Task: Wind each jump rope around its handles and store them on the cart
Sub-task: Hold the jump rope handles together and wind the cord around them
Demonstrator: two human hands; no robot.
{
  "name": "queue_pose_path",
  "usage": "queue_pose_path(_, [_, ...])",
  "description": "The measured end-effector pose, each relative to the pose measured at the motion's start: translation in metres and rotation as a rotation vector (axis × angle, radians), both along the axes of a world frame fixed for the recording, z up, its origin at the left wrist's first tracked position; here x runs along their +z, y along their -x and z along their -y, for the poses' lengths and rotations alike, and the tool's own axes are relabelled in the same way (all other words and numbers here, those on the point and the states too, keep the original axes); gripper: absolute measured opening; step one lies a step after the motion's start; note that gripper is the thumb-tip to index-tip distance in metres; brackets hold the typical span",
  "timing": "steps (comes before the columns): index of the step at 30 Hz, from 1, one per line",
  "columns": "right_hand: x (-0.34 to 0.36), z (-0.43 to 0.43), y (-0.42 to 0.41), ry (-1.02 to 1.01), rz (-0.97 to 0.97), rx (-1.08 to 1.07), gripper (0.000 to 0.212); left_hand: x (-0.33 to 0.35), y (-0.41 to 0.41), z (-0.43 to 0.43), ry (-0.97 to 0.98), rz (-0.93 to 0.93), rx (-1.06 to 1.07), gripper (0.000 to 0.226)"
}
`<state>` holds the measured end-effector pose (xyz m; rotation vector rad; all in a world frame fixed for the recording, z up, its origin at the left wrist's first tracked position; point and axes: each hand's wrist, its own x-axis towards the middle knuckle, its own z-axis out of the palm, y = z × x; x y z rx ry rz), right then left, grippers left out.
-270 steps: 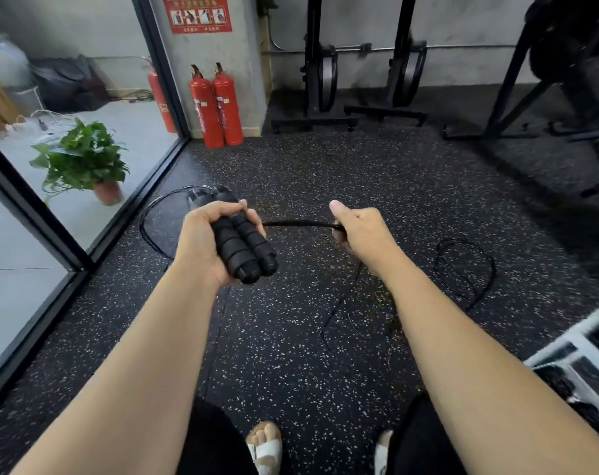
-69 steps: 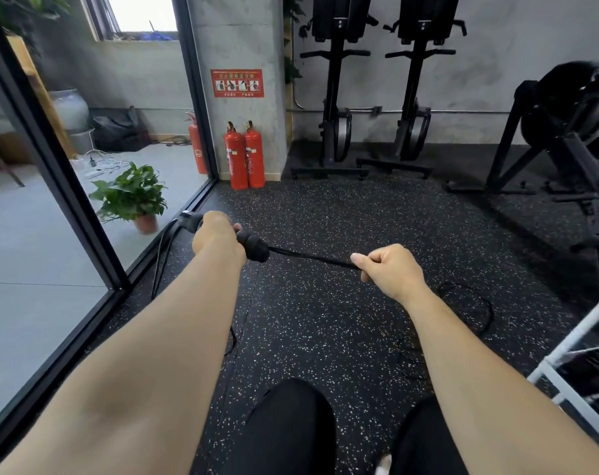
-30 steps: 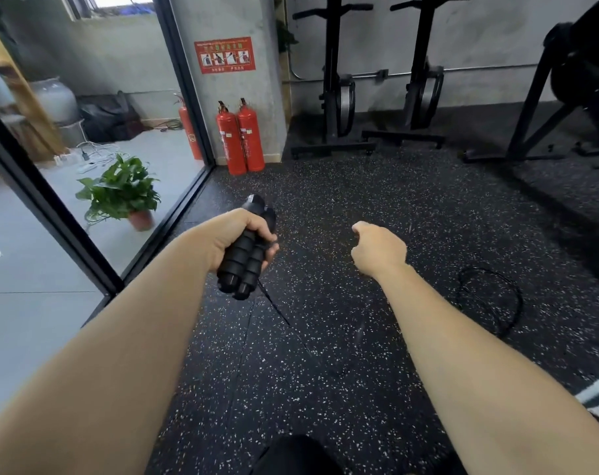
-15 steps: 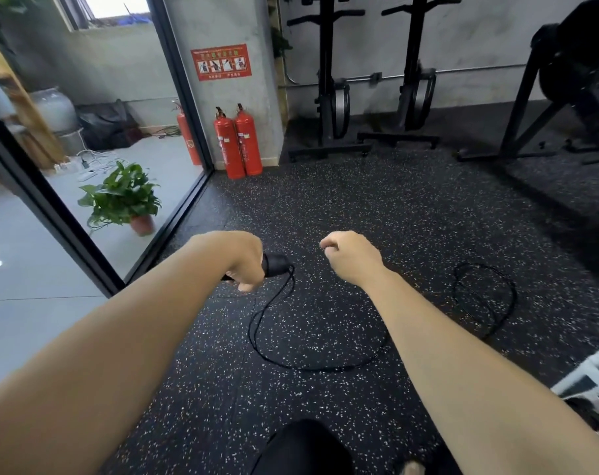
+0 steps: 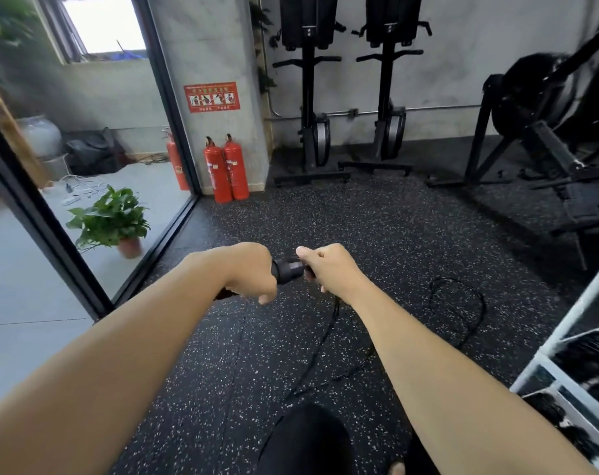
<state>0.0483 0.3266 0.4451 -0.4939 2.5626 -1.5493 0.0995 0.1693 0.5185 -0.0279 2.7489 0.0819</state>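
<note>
Starting far left of the red fire extinguishers: there's a potted plant sitting on the pale floor on the other side of the glass wall. A third extinguisher is out there too, just left of the pair and behind the black door frame. A red sign is stuck on the concrete pillar right above the extinguishers.

Closer to the camera than the extinguishers and a bit right of them, both hands meet over the speckled black floor. The left hand is clenched around the black handles, knuckles up. Only the end poking out toward the other hand shows, so I can't count the handles from here. The right hand is pressed right up against that end, fingers curled in and thumb on top, gripping the rope where it leaves the handles. The back of the hand hides the exact grip though. From under that hand the rope drops to the floor and trails back toward the person's dark-clad knee.

Further right of the extinguishers, two upright rowing machines stand against the back wall. A second rope lies in a loose loop on the floor, well right of the hands. Far right, way across from the extinguishers, is the white cart, with dark stuff on its shelves that I can't make out.
</note>
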Motion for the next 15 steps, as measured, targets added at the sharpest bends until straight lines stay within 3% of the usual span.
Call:
queue_pose_path(7, [0.030,-0.024,-0.010,-0.214,-0.353,-0.248,0.050,0.004,-0.032,-0.017,-0.386,-0.056,0.047,0.021])
queue_pose_path(12, [0.044,-0.034,-0.018,-0.217,-0.398,-0.303,0.052,0.004,-0.054,-0.026,-0.731,-0.062,0.114,0.012])
queue_pose_path(15, [0.052,-0.036,-0.022,-0.161,-0.413,-0.327,0.055,0.003,-0.061,-0.028,-0.910,-0.047,0.136,0.021])
